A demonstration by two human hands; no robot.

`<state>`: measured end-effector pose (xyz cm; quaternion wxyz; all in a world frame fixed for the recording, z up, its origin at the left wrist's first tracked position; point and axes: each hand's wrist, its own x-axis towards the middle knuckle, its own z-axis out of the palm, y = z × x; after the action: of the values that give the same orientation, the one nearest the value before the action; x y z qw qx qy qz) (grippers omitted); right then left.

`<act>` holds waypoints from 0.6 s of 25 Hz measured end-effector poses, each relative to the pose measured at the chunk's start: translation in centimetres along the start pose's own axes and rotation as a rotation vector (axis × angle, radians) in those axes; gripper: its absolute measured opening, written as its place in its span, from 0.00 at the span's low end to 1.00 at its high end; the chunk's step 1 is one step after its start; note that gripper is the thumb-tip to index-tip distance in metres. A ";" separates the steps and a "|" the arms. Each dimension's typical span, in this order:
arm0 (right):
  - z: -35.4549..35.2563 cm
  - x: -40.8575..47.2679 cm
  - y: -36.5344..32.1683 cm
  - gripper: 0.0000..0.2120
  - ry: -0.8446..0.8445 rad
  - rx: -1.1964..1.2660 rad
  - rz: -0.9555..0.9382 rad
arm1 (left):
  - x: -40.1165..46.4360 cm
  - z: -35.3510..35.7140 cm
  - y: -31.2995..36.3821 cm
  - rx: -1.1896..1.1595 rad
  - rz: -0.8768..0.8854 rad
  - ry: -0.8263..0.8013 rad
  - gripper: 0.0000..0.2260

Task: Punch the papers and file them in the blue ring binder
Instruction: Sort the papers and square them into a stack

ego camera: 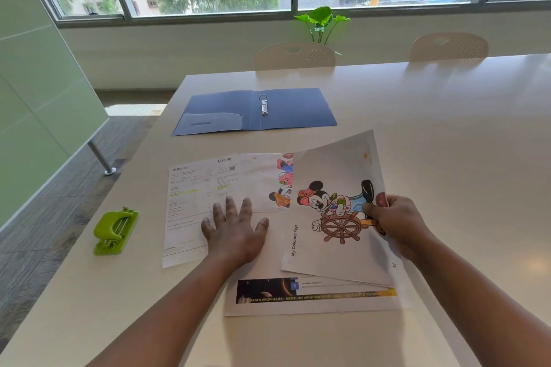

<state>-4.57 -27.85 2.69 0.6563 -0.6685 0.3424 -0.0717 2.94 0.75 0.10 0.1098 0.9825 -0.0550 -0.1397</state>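
The blue ring binder [292,110] lies open and flat at the far middle of the table, its metal rings [263,105] standing at the spine. Nearer me, several papers are spread out: a printed form [190,202], a cartoon sheet [268,179] and a sheet with a dark banner [313,295]. My right hand [396,220] pinches the right edge of a coloring page [337,211] and holds it tilted up off the pile. My left hand [235,229] rests flat with fingers spread on the papers. A green hole punch [114,231] sits to the left.
The pale table [447,143] stretches far to the right. Its left edge drops to the floor beside a metal leg [101,158] and a green glass partition. Two chairs [295,55] and a potted plant [322,24] stand behind the far edge, below the windows.
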 end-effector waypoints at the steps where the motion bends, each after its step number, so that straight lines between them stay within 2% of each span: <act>1: 0.2 0.1 0.0 0.04 -0.003 -0.009 0.002 | -0.1 -0.1 0.0 0.001 0.000 0.014 0.33; 5: 0.7 0.1 -0.1 0.04 -0.010 -0.030 -0.011 | -0.3 -1.0 0.0 -0.004 -0.028 0.026 0.35; 8: 1.1 0.0 0.2 0.04 -0.014 -0.147 -0.052 | -0.4 -1.8 0.2 -0.030 0.014 0.103 0.34; 10: 1.2 -0.1 0.3 0.04 -0.013 -0.172 -0.059 | -0.5 -2.5 0.4 -0.115 0.064 0.184 0.26; 13: 1.1 -0.2 0.0 0.04 -0.026 -0.157 -0.034 | -1.0 -3.3 0.8 -0.194 0.135 0.229 0.08; 15: 1.0 -0.3 -0.1 0.04 -0.037 -0.157 -0.028 | -1.5 -3.5 1.0 -0.192 0.163 0.224 0.06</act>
<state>-4.23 -26.85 2.78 0.6070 -0.7239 0.3253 -0.0415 2.44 0.65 3.98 0.2197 0.9692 -0.1082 -0.0244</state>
